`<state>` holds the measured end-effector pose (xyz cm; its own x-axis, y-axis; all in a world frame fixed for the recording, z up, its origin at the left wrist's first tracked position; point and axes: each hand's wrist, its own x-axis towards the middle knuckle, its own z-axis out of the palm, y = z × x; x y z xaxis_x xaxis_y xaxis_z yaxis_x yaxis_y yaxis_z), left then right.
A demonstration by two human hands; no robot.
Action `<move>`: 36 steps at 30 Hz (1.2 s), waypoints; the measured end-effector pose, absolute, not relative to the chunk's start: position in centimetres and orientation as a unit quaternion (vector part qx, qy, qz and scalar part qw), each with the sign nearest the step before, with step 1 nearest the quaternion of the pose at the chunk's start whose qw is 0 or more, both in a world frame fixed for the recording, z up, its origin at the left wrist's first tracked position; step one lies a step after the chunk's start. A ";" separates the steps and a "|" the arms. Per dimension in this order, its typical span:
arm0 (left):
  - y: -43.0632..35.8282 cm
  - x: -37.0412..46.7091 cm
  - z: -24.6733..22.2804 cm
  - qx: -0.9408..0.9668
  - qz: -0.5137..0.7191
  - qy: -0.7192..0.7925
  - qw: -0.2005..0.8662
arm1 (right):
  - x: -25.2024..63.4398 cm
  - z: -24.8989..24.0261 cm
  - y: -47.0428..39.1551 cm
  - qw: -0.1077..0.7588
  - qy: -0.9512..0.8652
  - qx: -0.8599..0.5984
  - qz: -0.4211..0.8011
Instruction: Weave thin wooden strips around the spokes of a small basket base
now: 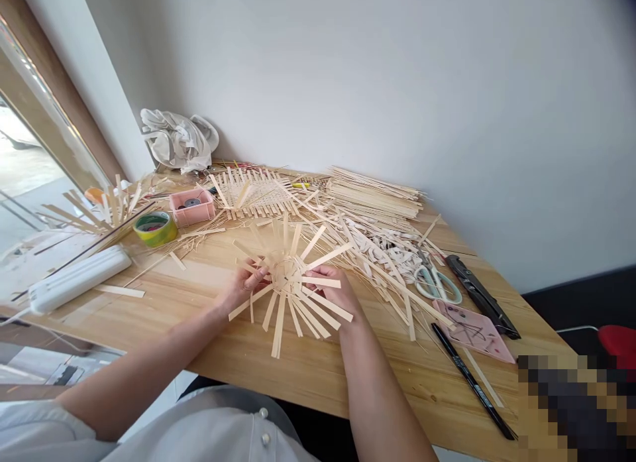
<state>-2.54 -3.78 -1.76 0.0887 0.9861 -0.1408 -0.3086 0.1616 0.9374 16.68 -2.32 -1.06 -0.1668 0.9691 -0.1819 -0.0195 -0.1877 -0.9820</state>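
Note:
Between my hands is a small round woven basket [287, 274] of pale bamboo strips, its loose strip ends fanning outward all around like rays. On its left side my left hand [248, 280] is closed, the thumb resting near the woven middle. My right hand [332, 286] grips the opposite side, partly covered by the strips that cross over it. Some of its fingers are hidden behind the piece. The basket is held above the near part of the wooden table [228, 356].
Behind lie a flat woven mat [256, 193], a strip pile [375, 193], a pink box [192, 208] and tape rolls [155, 229]. Scissors [437, 284], a black cutter-like tool [481, 296], a pink tray [474, 331] and a black marker [472, 380] lie right. A white power strip [79, 278] is left.

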 end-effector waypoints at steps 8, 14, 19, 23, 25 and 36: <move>-4.4 -2.2 -1.0 0.313 0.507 0.419 0.685 | 16.0 -1.0 -2.1 0.444 -0.428 -0.512 0.598; -4.2 -2.9 -1.2 0.321 0.511 0.382 0.700 | 15.7 -0.4 -2.5 0.447 -0.411 -0.524 0.597; -3.5 -3.7 -1.1 0.391 0.465 0.331 0.722 | 15.5 -0.4 -2.5 0.460 -0.389 -0.500 0.622; -3.0 -3.7 -1.2 0.418 0.479 0.357 0.685 | 15.4 -0.8 -2.4 0.476 -0.385 -0.501 0.612; -2.7 -3.8 -1.4 0.437 0.491 0.385 0.647 | 15.3 -1.1 -2.3 0.484 -0.382 -0.505 0.605; -0.9 -5.2 -0.8 0.401 0.436 0.456 0.664 | 15.3 -1.5 -2.0 0.492 -0.387 -0.493 0.604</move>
<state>-5.16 -0.86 -0.78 0.2035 0.9449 -0.2564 -0.2132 0.2984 0.9303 15.33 -1.99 -1.53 -0.0298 0.9764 -0.2139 -0.2135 -0.2152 -0.9529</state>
